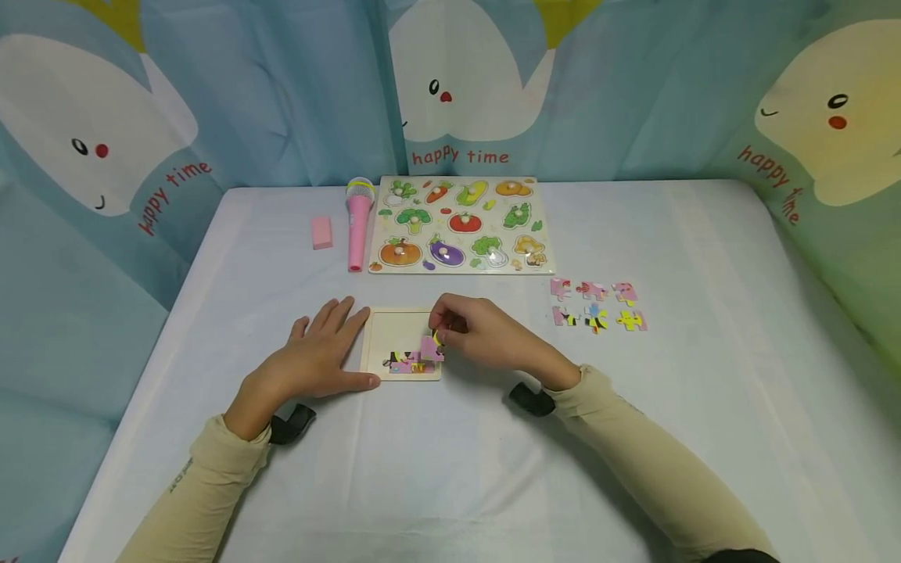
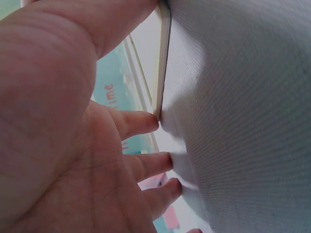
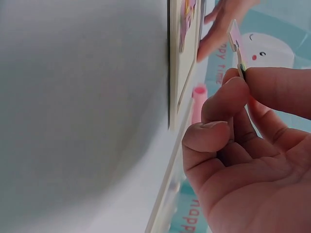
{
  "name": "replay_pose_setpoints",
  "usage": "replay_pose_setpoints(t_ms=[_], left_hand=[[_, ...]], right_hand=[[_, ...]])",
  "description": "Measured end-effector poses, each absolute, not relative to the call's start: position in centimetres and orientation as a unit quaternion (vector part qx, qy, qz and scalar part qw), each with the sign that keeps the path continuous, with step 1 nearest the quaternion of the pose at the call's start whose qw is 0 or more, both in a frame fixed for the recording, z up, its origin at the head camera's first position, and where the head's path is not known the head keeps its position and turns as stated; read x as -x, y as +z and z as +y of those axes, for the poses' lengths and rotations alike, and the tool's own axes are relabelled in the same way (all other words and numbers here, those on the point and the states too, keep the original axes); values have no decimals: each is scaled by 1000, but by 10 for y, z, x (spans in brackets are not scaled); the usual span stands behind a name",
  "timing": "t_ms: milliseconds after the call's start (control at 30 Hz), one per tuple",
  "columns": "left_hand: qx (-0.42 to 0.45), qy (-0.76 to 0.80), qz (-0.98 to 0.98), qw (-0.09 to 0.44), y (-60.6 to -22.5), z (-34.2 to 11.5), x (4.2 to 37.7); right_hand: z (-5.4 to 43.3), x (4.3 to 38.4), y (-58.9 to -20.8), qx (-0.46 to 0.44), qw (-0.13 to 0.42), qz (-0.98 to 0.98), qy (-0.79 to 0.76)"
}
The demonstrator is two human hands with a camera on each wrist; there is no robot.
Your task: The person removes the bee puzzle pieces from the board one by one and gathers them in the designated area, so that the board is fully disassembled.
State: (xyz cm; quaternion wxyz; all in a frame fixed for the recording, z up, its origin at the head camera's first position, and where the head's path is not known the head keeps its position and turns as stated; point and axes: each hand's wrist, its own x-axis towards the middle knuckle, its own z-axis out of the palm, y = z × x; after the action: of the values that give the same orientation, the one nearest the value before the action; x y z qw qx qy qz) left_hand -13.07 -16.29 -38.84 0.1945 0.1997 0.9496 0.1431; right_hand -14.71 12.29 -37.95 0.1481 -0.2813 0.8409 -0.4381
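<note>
A small square wooden puzzle tray lies on the table, with joined pink puzzle pieces along its near edge. My left hand spreads over the tray's left side, fingers extended. Its thumb touches the near left corner and its index fingertip the far left one; the left wrist view shows that fingertip against the tray's edge. Between thumb and index finger, my right hand pinches a pink puzzle piece over the tray's right side. The right wrist view shows this piece tilted and raised above the tray.
Several loose puzzle pieces lie in two rows to the right. Behind the tray is a vegetable peg board. A pink toy microphone and a pink block lie left of the board. A printed curtain hangs behind the table.
</note>
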Motion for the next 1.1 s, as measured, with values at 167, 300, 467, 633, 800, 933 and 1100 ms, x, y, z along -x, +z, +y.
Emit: replay_pose_setpoints(t_ms=[167,300,467,633,800,933,1100], left_hand=[[-198,144,950,194,-390,-163,131],[-199,146,950,193,-390,-163,130],[-199,149,949,194,-388,-163,130],[-199,151,949,195,-386,-163,130],[-199,153,948,196,-386,-162,130],[-199,153,948,197,-385,-162,129],[-202,153,947,197,-384,-162,128]], right_hand=[[134,145,-379,274,138,844,-441],[143,143,-378,265,130,848,-441],[155,141,-377,253,123,853,-439],[168,138,-377,234,118,860,-438],[181,136,-377,214,115,867,-436],[191,134,-375,201,116,868,-439],[203,132,-373,192,113,870,-440]])
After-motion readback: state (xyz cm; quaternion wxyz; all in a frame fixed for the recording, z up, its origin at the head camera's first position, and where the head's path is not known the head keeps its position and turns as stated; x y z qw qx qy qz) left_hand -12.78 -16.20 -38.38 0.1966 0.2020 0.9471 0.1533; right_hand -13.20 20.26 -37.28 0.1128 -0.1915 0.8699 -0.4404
